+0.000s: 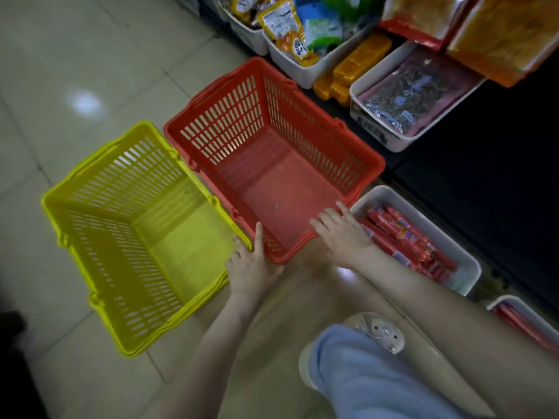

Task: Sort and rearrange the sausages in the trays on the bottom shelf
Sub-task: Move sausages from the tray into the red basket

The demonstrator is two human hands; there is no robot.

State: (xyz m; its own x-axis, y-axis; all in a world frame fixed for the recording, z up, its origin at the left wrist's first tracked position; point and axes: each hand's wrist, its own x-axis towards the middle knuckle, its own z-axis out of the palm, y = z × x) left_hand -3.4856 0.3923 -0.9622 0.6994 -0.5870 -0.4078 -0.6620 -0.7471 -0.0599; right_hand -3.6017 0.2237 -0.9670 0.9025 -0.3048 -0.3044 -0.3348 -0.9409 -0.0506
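On the floor [90, 55], side by side: red basket [230, 116] and yellow basket [121, 176], nothing visible inside either. Just right of the red basket's near corner, a white tray [402, 201] packed with red sausages [405, 237], long axes slanting from that corner away to the right. Flat on the red basket's near rim, right hand [344, 237], grip wide and empty, just beside the sausages' ends. On the same basket's left corner, left hand [251, 267], grip also wide and empty, farther off. Probably calls for a short rightward reach with the right.

Red basket [305, 140], yellow basket [90, 225]
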